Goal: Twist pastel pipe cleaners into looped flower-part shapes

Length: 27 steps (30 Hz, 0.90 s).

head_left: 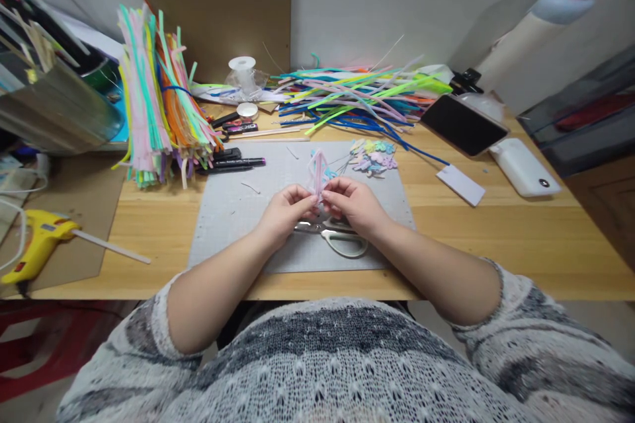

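Note:
Over the grey cutting mat [228,218], my left hand [292,206] and my right hand [350,201] meet, fingertips pinched close together. Both grip the lower part of looped pale pink pipe cleaners [319,168], whose loops stand up above the fingers. Light blue fuzzy pieces show just behind the pink loops. Scissors [346,243] with pale handles lie on the mat below my hands, partly covered by them. A small heap of pastel pipe-cleaner shapes [374,157] with thin wire stems rests beyond my right hand.
Bundled pipe cleaners [149,99] stand at left, near black markers [238,164]. Loose pipe cleaners [357,96] pile along the wall. A yellow glue gun [37,241] lies far left. A phone [465,124], white case [526,168] and white tag [460,185] are at right.

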Motion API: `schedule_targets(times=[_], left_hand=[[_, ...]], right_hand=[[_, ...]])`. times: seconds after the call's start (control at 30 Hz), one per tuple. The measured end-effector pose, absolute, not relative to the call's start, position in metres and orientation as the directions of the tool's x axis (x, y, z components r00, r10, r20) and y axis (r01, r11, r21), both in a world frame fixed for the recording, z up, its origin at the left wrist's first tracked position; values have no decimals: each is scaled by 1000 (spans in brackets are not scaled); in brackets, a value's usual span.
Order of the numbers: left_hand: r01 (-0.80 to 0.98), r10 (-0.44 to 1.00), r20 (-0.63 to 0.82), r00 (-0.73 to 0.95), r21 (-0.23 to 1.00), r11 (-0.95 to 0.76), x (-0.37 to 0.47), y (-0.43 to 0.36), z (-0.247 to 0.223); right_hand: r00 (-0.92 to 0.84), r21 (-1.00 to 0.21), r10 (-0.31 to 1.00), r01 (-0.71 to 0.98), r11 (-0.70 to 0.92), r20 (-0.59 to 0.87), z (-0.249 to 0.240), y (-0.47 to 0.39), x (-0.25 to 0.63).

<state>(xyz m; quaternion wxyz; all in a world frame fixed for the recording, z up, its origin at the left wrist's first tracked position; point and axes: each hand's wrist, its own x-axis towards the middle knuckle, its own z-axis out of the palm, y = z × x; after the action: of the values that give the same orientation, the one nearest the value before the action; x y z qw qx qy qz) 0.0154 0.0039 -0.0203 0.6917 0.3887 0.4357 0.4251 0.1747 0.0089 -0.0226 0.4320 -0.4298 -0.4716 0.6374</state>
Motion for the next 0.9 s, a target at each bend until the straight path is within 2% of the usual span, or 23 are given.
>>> schedule_targets(times=[0.13,0.4,0.7,0.9], left_hand=[[-195,955,-203,217,949,246,15,5,-20],[-232,928,-272,255,914,332,13,6,-23],[-276,916,-291,275,889,366,14,7,-23],[-243,920,-270,285,908,342,13,7,-26]], right_hand=[[-260,-974,954,-127,-189,-152,-23,9,173],[-276,-991,959,-94,-95,-65,-21,8,173],[-277,-996,960,-78,-52,-28,-23,10,174],[-298,-997,954,-49,-59,-42,-20,10,173]])
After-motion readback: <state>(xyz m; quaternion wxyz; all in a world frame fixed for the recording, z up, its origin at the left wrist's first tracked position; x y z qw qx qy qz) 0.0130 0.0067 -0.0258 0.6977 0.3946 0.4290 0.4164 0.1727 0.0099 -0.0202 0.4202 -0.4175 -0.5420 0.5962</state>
